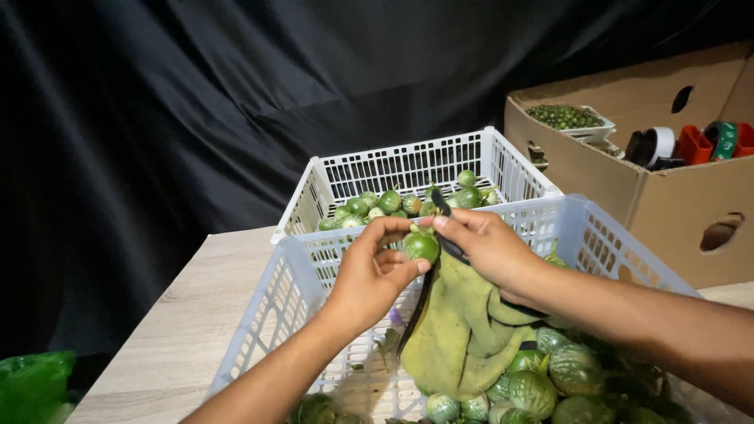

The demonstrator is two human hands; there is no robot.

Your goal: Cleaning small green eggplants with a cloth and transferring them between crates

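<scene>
Green and round, a small eggplant (pixel 422 246) sits pinched in the left hand (pixel 369 275), fingers closed around it, above the near basket (pixel 267 302). The right hand (pixel 491 247) is clamped on black snips (pixel 442 213), whose tip points up by the fruit's stem; a yellow-green cloth (pixel 463 330) hangs from under that hand into the basket. More eggplants (pixel 542 381) lie at the basket's near right. Beyond it, touching, stands a far basket (pixel 408 169) with smaller fruit (pixel 393 202) heaped along its near wall. A cardboard box (pixel 667 196) stands far right, a green bag (pixel 31 385) near left, all on a wooden table (pixel 188 314).

Judging from this, the blade works very close to the left fingertips, so a slip could nick them. The fruit is smooth and held by few fingers; a hard squeeze of the snips could twist it loose and drop it. The dangling cloth might snag the handles.
</scene>
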